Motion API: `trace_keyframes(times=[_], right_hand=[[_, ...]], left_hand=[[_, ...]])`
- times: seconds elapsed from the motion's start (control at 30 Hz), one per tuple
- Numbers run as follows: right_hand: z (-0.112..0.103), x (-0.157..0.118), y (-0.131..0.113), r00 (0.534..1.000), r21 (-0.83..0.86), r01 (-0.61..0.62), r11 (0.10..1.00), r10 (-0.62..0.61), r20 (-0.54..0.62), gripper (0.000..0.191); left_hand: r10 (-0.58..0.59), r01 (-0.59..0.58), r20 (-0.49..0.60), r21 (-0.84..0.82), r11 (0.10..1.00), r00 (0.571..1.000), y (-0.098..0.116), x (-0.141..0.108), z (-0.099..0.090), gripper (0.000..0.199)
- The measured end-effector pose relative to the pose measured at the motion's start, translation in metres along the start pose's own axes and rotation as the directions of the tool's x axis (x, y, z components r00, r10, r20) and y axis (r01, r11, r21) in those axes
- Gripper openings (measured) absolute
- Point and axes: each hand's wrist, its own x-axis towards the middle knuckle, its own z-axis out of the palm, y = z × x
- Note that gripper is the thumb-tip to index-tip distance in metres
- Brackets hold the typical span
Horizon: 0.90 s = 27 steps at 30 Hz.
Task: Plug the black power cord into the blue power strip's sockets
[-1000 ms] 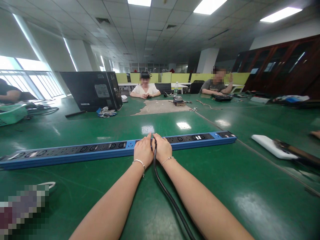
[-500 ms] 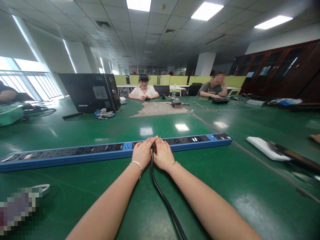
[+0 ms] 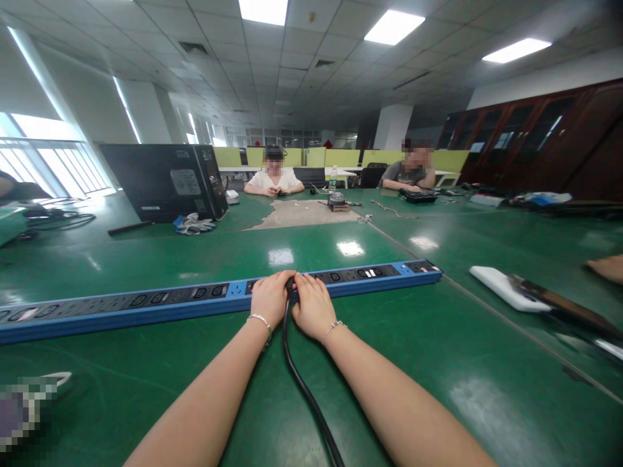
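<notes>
A long blue power strip (image 3: 175, 314) with black sockets lies across the green table. My left hand (image 3: 269, 298) and my right hand (image 3: 313, 303) meet over its middle part, fingers closed from both sides round the plug end of a black cable (image 3: 302, 383). The plug itself is mostly hidden between the fingers, so how far it sits in a socket cannot be seen. From my hands the cable runs down toward the near edge of the view. Each wrist wears a thin bracelet.
Beyond the strip stand a black computer case (image 3: 160, 181), gloves (image 3: 195, 224) and a bottle (image 3: 333, 179). A white object (image 3: 503, 288) lies on the right. Two people sit across the green table (image 3: 413, 363); parts of others show at both sides.
The view has shifted slightly, so the strip and table objects appear further left. My right hand's fingers have moved slightly apart from the left hand's, and both hands stay at the plug.
</notes>
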Motion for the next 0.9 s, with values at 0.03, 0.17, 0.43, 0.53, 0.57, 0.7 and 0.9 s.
trace_keyframes(times=[0.03,0.17,0.43,0.53,0.57,0.7,0.9], right_hand=[[0.000,0.000,-0.001,1.000,-0.001,-0.005,1.000,0.005,0.000,0.061],[0.000,0.001,-0.002,1.000,-0.009,-0.016,1.000,0.016,0.003,0.062],[0.003,0.000,0.001,1.000,-0.063,0.023,0.998,-0.022,0.010,0.062],[0.005,0.000,0.002,0.999,-0.075,0.029,0.997,-0.028,0.014,0.062],[0.005,0.000,0.002,0.999,-0.077,0.030,0.997,-0.029,0.014,0.063],[0.005,0.001,0.001,1.000,-0.073,0.029,0.997,-0.029,0.008,0.063],[0.004,0.002,0.001,1.000,-0.092,0.027,0.995,-0.028,-0.001,0.062]], left_hand=[[0.000,0.000,-0.005,0.005,1.000,1.000,0.000,-0.001,0.001,0.030],[0.005,-0.006,-0.038,-0.027,1.000,0.999,-0.002,-0.003,0.004,0.029],[-0.154,0.052,-0.293,-0.327,0.944,0.944,-0.004,0.001,0.009,0.028],[-0.203,0.099,-0.295,-0.333,0.938,0.934,-0.021,0.000,-0.005,0.030],[-0.233,0.130,-0.292,-0.333,0.934,0.928,-0.031,-0.001,-0.012,0.032],[-0.295,0.213,-0.258,-0.302,0.929,0.920,-0.074,-0.008,-0.038,0.035],[-0.188,0.162,-0.099,-0.225,0.961,0.977,-0.106,-0.019,-0.050,0.036]])
